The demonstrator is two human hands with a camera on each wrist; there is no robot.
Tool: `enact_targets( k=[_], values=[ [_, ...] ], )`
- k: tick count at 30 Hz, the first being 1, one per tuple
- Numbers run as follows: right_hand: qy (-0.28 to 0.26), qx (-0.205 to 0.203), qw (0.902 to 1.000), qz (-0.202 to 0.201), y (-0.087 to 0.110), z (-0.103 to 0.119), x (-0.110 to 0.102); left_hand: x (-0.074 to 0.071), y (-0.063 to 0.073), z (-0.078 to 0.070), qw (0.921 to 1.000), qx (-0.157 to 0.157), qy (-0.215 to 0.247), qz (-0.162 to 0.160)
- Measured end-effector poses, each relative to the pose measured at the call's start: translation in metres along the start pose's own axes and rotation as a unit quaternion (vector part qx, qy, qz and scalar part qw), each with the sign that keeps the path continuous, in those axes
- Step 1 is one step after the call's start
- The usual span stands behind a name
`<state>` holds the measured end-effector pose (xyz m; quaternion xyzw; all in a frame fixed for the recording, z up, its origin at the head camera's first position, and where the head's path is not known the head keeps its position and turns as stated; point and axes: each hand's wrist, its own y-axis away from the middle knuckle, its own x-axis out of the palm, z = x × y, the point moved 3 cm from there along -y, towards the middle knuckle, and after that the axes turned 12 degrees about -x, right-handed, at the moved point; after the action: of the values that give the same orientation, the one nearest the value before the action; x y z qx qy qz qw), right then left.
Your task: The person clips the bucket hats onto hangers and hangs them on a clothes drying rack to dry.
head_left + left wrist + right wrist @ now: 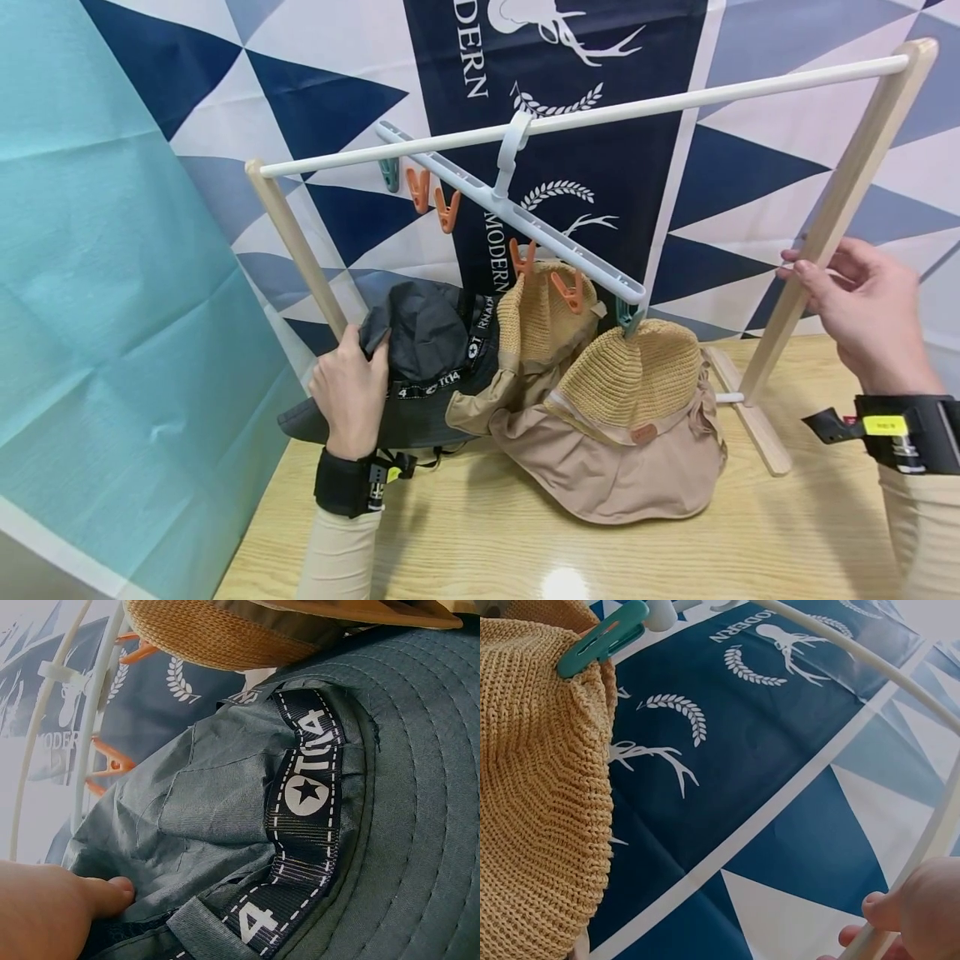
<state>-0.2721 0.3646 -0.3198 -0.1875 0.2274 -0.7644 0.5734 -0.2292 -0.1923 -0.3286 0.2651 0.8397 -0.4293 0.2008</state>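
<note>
My left hand [351, 387] pinches the crown of a black sun hat [427, 333] with a lettered band; the thumb lies on the cloth in the left wrist view. The right hand [870, 308] grips the rack's right wooden post [780, 337], thumb in front and fingers behind. From the rack's rail hangs a pale blue clip hanger [517, 215], slanting down toward the front. A green clip [604, 637] at its near end bites the front straw hat [630, 379]. Behind that is another straw hat [543, 321], below an orange clip [522, 257].
Nearer the hanger's far end dangle two orange clips [447, 210] and a green clip [389, 173], holding nothing. The white rail [675, 102] spans above everything. A wooden foot [761, 433] stands on the table [480, 542]. Patterned cloth [720, 275] covers the back.
</note>
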Motion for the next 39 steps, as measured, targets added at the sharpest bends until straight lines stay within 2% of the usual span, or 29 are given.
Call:
enact_targets(
  k=[3, 6, 10, 13, 19, 26, 34, 39],
  values=[
    [0.005, 0.004, 1.0000, -0.002, 0.003, 0.003, 0.000, 0.000, 0.000, 0.000, 1.0000, 0.001, -0.001, 0.001],
    [-0.015, 0.008, 0.9998, -0.007, 0.007, 0.006, -0.001, 0.001, 0.001, 0.000, 1.0000, 0.002, -0.003, 0.002],
    [-0.074, 0.000, 0.9971, -0.015, 0.014, 0.009, -0.002, 0.001, 0.001, 0.001, 1.0000, -0.001, -0.003, 0.004],
    [-0.095, -0.015, 0.9952, -0.019, 0.021, 0.012, -0.003, 0.001, 0.002, 0.001, 1.0000, -0.003, -0.001, 0.005],
    [-0.095, -0.044, 0.9941, -0.026, 0.034, 0.018, -0.005, 0.001, 0.001, 0.002, 0.9999, -0.005, 0.005, 0.008],
    [-0.162, -0.088, 0.9828, -0.005, 0.046, 0.023, -0.007, 0.001, 0.000, 0.003, 0.9998, -0.014, 0.012, 0.013],
    [-0.155, -0.102, 0.9826, 0.007, 0.051, 0.024, -0.012, 0.000, 0.000, 0.004, 0.9998, -0.012, 0.017, 0.006],
    [-0.170, -0.093, 0.9811, 0.006, 0.050, 0.021, -0.016, -0.001, -0.001, 0.003, 0.9998, -0.001, 0.020, 0.000]
  ],
)
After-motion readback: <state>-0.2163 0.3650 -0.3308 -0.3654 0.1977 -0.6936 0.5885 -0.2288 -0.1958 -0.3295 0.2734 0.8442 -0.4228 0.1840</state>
